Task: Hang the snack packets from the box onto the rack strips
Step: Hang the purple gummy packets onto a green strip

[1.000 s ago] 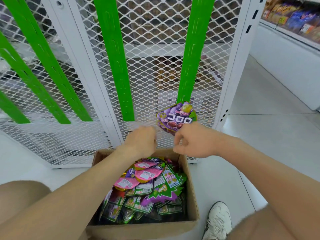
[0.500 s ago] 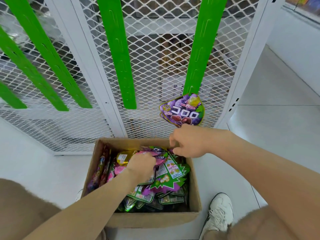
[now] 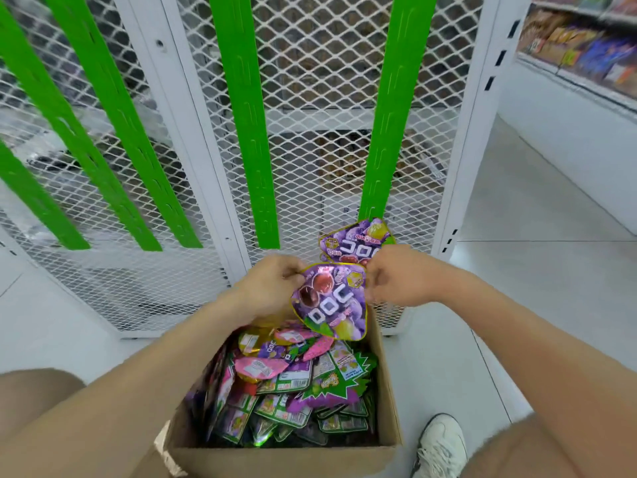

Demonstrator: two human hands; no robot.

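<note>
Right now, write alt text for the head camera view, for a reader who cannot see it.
The left hand and right hand hold a purple snack packet by its upper corners above an open cardboard box full of mixed packets. Just behind, a matching packet hangs at the bottom of a green strip on a white mesh rack.

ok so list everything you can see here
rack: one, white mesh, straight ahead
strips: five, green, on the rack
hung packet: one, purple, foot of rightmost strip
held packet: one, purple, above the box
box: one, brown cardboard, on the floor
loose packets: many, pink, green, purple, yellow, in the box
shelf goods: several, mixed colours, top right
shoe: one, white, bottom right
left hand: grips held packet's left corner
right hand: pinches its right corner
</note>
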